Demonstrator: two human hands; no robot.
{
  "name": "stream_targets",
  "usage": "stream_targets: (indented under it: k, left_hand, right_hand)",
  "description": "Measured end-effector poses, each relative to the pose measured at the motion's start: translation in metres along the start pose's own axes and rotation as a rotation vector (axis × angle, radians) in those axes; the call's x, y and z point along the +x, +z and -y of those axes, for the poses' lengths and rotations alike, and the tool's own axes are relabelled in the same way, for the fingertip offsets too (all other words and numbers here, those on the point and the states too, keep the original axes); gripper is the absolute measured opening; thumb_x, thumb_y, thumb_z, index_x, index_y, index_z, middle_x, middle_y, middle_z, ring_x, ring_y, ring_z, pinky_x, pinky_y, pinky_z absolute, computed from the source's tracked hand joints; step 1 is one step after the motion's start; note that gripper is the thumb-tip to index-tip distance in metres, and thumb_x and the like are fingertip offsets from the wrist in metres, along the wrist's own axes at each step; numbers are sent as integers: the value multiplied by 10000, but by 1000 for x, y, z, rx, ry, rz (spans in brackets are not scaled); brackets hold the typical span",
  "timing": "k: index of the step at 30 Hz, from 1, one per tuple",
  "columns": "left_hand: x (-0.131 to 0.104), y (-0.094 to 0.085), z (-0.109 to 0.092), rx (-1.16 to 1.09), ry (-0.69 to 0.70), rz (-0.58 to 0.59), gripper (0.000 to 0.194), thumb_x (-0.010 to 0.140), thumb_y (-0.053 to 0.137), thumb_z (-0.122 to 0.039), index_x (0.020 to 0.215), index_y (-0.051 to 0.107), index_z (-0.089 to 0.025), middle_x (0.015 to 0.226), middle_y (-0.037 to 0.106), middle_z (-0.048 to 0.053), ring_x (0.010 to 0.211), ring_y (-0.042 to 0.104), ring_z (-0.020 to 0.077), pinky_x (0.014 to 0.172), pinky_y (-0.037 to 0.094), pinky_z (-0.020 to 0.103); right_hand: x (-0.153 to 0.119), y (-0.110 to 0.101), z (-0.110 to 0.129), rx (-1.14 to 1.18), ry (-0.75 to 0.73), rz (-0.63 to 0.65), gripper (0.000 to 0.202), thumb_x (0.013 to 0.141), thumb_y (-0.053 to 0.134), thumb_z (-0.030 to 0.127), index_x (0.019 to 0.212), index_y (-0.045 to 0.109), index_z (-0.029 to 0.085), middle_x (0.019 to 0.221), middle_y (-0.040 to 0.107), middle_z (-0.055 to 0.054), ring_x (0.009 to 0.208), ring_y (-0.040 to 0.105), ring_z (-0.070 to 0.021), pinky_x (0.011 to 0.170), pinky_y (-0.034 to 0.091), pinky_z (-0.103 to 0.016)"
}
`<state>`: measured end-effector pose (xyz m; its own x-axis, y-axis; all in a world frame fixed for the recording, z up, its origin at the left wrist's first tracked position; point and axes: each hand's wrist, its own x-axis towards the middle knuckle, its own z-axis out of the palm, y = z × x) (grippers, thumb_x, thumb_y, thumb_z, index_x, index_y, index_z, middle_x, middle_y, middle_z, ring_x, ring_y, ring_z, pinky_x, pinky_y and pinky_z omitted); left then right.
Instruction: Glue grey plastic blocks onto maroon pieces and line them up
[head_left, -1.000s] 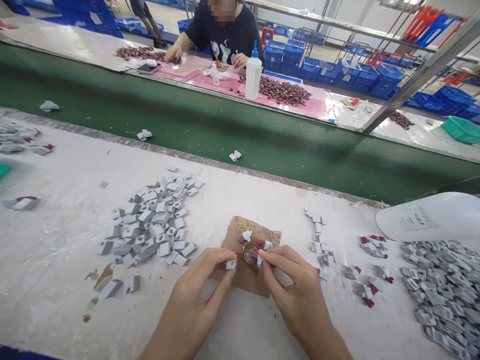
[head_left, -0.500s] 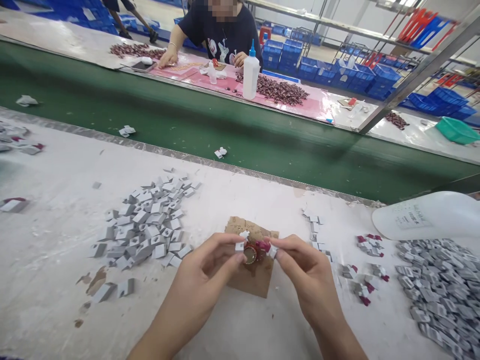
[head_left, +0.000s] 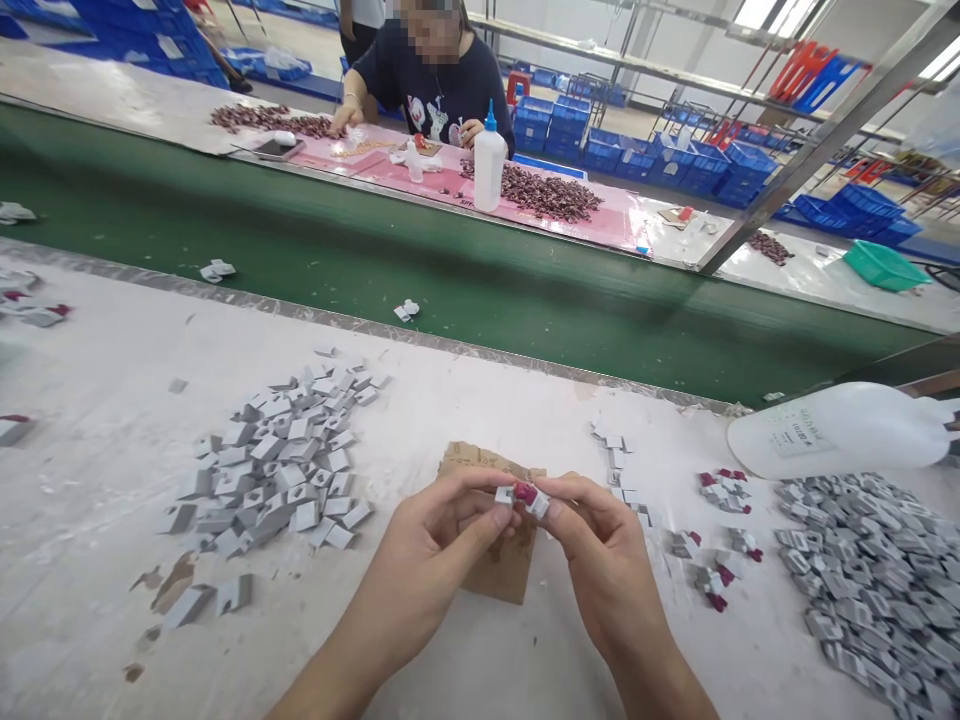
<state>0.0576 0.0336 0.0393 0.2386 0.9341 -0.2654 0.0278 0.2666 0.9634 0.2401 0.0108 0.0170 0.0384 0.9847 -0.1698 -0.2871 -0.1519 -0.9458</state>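
Observation:
My left hand [head_left: 442, 540] is closed, pinching a small light-grey block [head_left: 505, 495] between thumb and forefinger. In the fingertips of my right hand [head_left: 596, 530] is a small grey piece with a dark-red part [head_left: 531, 496]. The two pieces are held close together, end to end; whether they touch I cannot tell. Below them lies a piece of brown cardboard [head_left: 501, 575], partly hidden by my hands. Left of my hands is a heap of grey blocks [head_left: 292, 450].
To the right lie a heap of grey pieces [head_left: 877, 590], several grey-and-red pieces [head_left: 724, 490] and a white bottle [head_left: 832, 430] on its side. Beyond the green belt [head_left: 315, 290] a co-worker [head_left: 442, 90] sits at a table with an upright bottle [head_left: 490, 170] and dark-red parts [head_left: 555, 195].
My hands have come closer together, bringing the grey block and the grey-and-red piece end to end. The round red-rimmed thing on the cardboard is now hidden. The view has shifted slightly.

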Motion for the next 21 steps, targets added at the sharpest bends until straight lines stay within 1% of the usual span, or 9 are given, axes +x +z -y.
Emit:
stream_targets:
  k: [3,6,9,11,14,16,18,19,21]
  left_hand:
    - [0,0,0,0,-7,23,211,989,737,-438,1130,814,-300,921,848,26,879,812,244,826,677,374]
    - [0,0,2,8,2,55,174,1003,741,-426,1113,822,-318,927,845,8,900,808,226,846,662,343]
    - [0,-2,2,52,18,96,178,1020,722,-438,1119,828,-336,954,848,11,917,811,233,852,659,345]
    - [2,-2,-1,93,37,107,202,1011,720,-453,1149,821,-346,1003,857,21,912,820,248,821,669,356]
    - [10,-1,-10,208,96,112,242,996,706,-456,1198,797,-361,1067,863,30,889,825,265,746,675,364]
    - [19,2,-19,319,150,151,218,1007,659,-442,1158,792,-359,951,855,14,785,805,251,650,642,343]
    - [36,9,-29,423,208,202,191,1015,621,-416,1082,787,-349,799,813,-15,691,764,229,596,593,323]
    - [49,13,-34,472,235,201,178,1012,618,-404,1051,780,-342,792,803,-21,707,760,225,617,589,321]
    - [81,23,-43,560,271,118,146,999,632,-375,1025,762,-314,920,823,-6,867,777,237,742,605,338]
  right_hand:
    - [-2,1,1,-69,-39,29,120,994,786,317,1047,893,322,945,769,-25,902,743,-207,794,619,-313]
    - [-4,0,3,-151,-87,50,159,1024,753,283,1098,885,333,971,752,-27,904,725,-195,819,613,-312]
    - [-5,-3,7,-180,-115,76,175,1038,735,283,1123,881,330,983,745,-36,901,721,-196,829,621,-322]
    - [-4,-5,10,-172,-128,83,160,1035,738,303,1097,885,320,937,727,-32,856,720,-193,780,625,-315]
    - [-2,-10,16,-154,-146,57,140,1024,758,344,1066,885,303,934,739,-36,856,740,-201,772,632,-322]
    - [2,-16,20,-170,-162,45,158,1021,759,378,1073,881,291,969,770,-51,888,758,-219,781,640,-338]
    - [10,-25,27,-254,-176,43,199,1028,739,400,1105,873,273,1004,801,-67,917,772,-239,817,656,-374]
    - [18,-32,32,-357,-183,19,220,1032,726,404,1135,865,269,1023,814,-71,927,780,-245,837,665,-390]
    - [41,-51,43,-649,-197,-119,269,1044,685,382,1234,829,257,1132,828,-87,995,792,-262,897,674,-420]
